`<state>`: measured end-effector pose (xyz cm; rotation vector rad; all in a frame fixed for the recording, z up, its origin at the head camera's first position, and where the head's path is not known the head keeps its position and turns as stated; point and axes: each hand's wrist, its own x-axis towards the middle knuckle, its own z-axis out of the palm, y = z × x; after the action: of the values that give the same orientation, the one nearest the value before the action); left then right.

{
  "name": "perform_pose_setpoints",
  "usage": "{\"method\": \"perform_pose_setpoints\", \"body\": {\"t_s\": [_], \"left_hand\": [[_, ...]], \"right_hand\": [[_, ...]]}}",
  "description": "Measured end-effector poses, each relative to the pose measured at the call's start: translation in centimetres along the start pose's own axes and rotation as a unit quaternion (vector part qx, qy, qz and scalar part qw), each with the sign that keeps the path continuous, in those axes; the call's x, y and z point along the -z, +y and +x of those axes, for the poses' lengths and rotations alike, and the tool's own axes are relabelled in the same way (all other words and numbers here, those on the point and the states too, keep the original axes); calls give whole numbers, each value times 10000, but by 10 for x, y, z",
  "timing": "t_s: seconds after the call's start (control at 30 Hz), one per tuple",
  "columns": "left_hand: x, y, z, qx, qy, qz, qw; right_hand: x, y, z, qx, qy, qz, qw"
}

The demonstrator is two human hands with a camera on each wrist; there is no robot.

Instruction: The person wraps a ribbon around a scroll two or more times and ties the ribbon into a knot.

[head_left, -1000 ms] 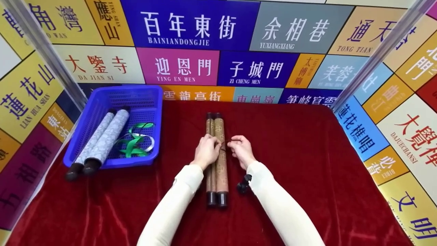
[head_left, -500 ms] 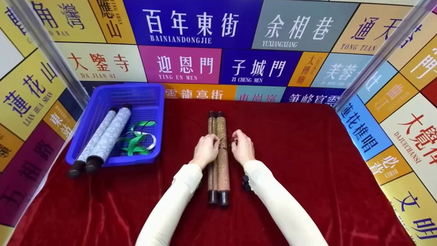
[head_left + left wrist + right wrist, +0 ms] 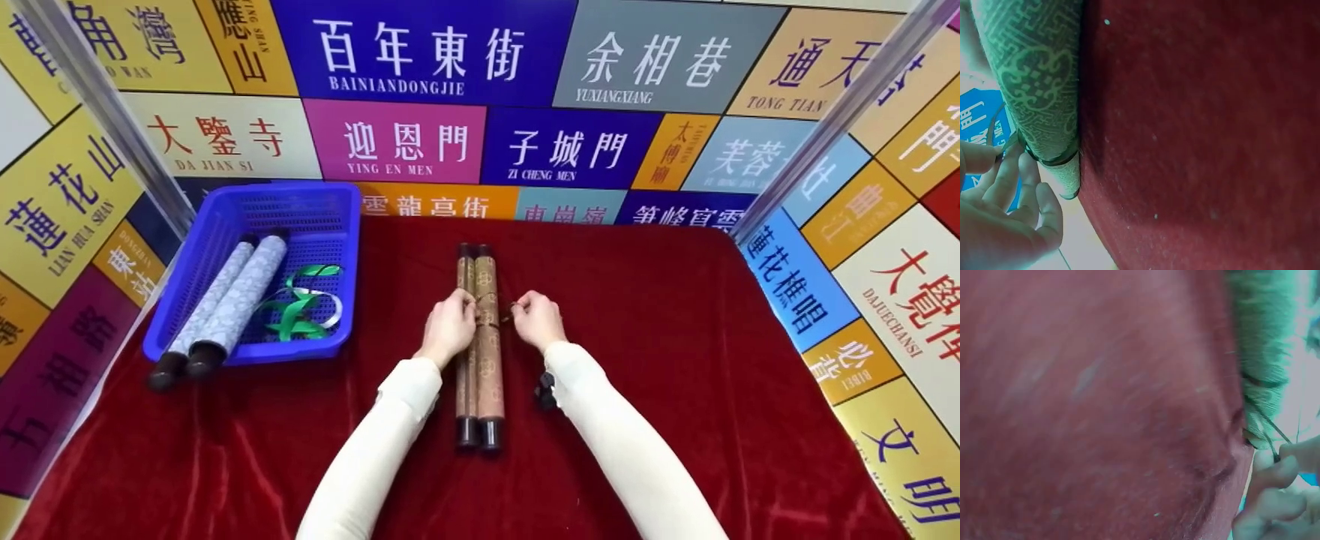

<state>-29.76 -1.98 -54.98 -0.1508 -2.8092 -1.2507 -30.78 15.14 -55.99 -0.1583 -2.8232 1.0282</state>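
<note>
A brown hanging scroll (image 3: 489, 375) with a gold pattern and dark knobs lies upright in the head view, its two rolled parts side by side. A thin dark tie cord (image 3: 1062, 160) runs round its middle. My left hand (image 3: 448, 326) is at the scroll's left side, thumb and forefinger pinching a strip of the cord, as the left wrist view shows. On the other side my right hand (image 3: 538, 321) pinches a looped end of the cord (image 3: 1266, 421) between thumb and fingers, a little off the roll. The underside of the scroll is hidden.
A blue plastic basket (image 3: 349, 285) stands at the left. Across its front rim lean two pale grey patterned scrolls (image 3: 244, 292), beside green ribbon (image 3: 296, 319). Red velvet cloth (image 3: 637, 300) covers the table, with sign-printed panels (image 3: 405, 142) behind and at both sides.
My right hand has turned and shifted slightly as it works the cord; its fingers are curled in more now. My left hand has moved a little left. The scroll keeps its place on the cloth.
</note>
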Motion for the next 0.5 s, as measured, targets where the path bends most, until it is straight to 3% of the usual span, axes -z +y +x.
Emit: {"method": "perform_pose_setpoints", "body": {"t_s": [0.07, 0.13, 0.2, 0.27, 0.33, 0.4, 0.5], "left_hand": [[1, -2, 1, 98, 43, -318, 9994], [3, -4, 1, 165, 93, -569, 9982], [5, -7, 2, 183, 159, -731, 9970], [7, -9, 2, 177, 222, -826, 9962], [9, -12, 2, 176, 275, -896, 9954], [10, -14, 3, 155, 295, -941, 9950], [12, -17, 3, 133, 339, -970, 9946]], "right_hand": [[-1, 0, 1, -224, -269, 527, 9980], [-2, 0, 1, -620, -706, 1380, 9860], [-2, 0, 2, -1116, -1173, 2398, 9572], [-2, 0, 3, -1636, -1543, 3312, 9164], [-1, 0, 5, -1984, -1660, 3755, 8900], [1, -1, 6, -2134, -1574, 3846, 8842], [5, -2, 9, -2036, -1228, 3704, 8979]]}}
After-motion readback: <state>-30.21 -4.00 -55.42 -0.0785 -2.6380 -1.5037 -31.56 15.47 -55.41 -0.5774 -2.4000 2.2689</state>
